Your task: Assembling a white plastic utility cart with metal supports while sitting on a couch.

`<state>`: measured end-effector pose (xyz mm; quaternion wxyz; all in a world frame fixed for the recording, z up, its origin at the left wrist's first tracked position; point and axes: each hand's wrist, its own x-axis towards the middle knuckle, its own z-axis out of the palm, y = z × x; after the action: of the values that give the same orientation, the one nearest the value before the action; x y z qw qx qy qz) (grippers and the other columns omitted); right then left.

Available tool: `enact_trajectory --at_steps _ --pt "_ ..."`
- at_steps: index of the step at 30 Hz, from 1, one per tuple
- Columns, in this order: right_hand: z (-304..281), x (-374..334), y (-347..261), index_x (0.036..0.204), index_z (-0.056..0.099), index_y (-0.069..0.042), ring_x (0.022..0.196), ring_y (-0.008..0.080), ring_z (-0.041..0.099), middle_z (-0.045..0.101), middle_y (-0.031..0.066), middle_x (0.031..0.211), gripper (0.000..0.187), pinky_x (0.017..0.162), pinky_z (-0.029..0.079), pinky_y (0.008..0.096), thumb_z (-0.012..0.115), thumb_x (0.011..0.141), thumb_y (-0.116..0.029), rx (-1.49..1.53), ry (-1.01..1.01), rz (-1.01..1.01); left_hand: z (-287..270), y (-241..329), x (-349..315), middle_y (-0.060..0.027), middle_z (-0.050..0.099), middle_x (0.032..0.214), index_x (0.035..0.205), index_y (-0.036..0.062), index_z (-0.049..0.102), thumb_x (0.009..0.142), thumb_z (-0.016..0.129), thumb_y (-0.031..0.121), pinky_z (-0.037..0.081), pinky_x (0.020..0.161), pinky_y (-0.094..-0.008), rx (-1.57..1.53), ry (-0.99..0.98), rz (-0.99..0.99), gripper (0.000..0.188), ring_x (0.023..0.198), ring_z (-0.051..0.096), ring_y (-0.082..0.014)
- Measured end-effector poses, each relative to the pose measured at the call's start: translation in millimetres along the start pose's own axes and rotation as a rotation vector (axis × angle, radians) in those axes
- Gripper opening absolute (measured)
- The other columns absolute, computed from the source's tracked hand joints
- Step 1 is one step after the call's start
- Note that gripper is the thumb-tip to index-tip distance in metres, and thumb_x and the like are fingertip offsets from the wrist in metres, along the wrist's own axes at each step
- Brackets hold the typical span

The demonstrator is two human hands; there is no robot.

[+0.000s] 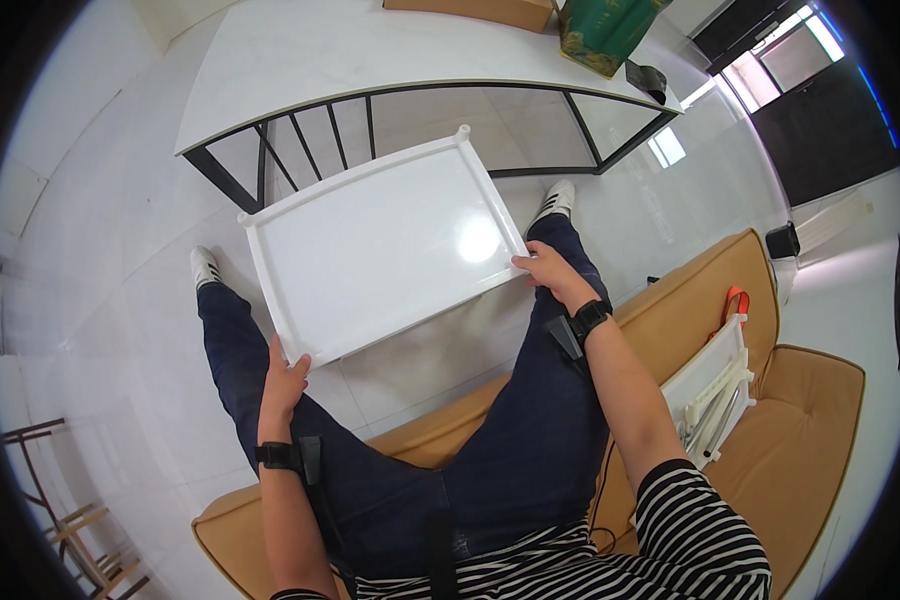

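Observation:
A white rectangular plastic shelf panel point(370, 250) with a raised rim hangs tilted between my knees, above the floor. Small round knobs stick out at its two far corners. My left hand point(286, 382) is closed on the panel's near left corner, with the thumb on the rim. At its near right corner, my right hand point(555, 272) grips the edge, thumb on top and fingers partly hidden beneath. Both wrists wear black straps with a grey device.
I sit on a tan sofa point(815, 395). On it, at my right, lie more white panels point(705, 380) with tubes and an orange strap point(733, 305). Ahead stands a white table point(320, 50) with a black frame, bearing a green bag point(605, 35) and a cardboard box point(470, 12).

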<state>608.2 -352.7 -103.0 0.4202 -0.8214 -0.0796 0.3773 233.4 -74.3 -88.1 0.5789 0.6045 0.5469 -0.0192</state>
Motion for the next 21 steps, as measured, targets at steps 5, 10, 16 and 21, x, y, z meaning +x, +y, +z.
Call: enact_trajectory --at_steps 5,10,16,21 --pt "-0.9 4.5 -5.1 0.11 0.056 0.003 0.09 0.0209 0.056 0.058 0.0125 0.101 0.042 0.072 0.051 0.0339 0.06 0.087 -0.031 -0.145 -0.044 0.044 -1.5 -14.3 8.3 -0.0145 0.055 0.114 0.147 0.0126 0.018 0.084 0.057 0.01 0.046 0.069 -0.0303 -0.074 -0.027 0.111 0.074 0.087 0.054 -0.0185" --pt "0.2 8.3 -2.9 0.104 0.057 0.003 0.085 0.0204 0.057 0.057 0.0117 0.096 0.039 0.069 0.051 0.0344 0.059 0.088 -0.031 -0.197 0.005 0.022 -0.6 -10.3 8.1 -0.0145 0.054 0.114 0.148 0.0136 0.016 0.087 0.058 0.014 0.045 0.073 -0.0316 -0.051 -0.04 0.082 0.073 0.091 0.053 -0.0194" --pt "2.0 9.0 -5.3 0.108 0.057 0.002 0.089 0.019 0.056 0.058 0.0108 0.099 0.038 0.072 0.049 0.0334 0.059 0.088 -0.031 -0.152 -0.034 0.065 -2.6 -10.5 9.9 -0.015 0.051 0.117 0.148 0.0137 0.012 0.091 0.058 0.021 0.046 0.083 -0.0357 -0.044 -0.04 0.046 0.074 0.101 0.052 -0.0219" --pt "-2.5 13.8 5.6 0.109 0.057 0.003 0.074 0.0171 0.056 0.059 0.0095 0.088 0.042 0.066 0.047 0.0284 0.061 0.085 -0.03 -0.074 -0.043 -0.001 -0.5 -10.1 11.3 -0.0224 0.045 0.13 0.148 0.0136 0.012 0.091 0.057 0.022 0.045 0.088 -0.0381 -0.089 -0.067 0.039 0.073 0.109 0.052 -0.0267"
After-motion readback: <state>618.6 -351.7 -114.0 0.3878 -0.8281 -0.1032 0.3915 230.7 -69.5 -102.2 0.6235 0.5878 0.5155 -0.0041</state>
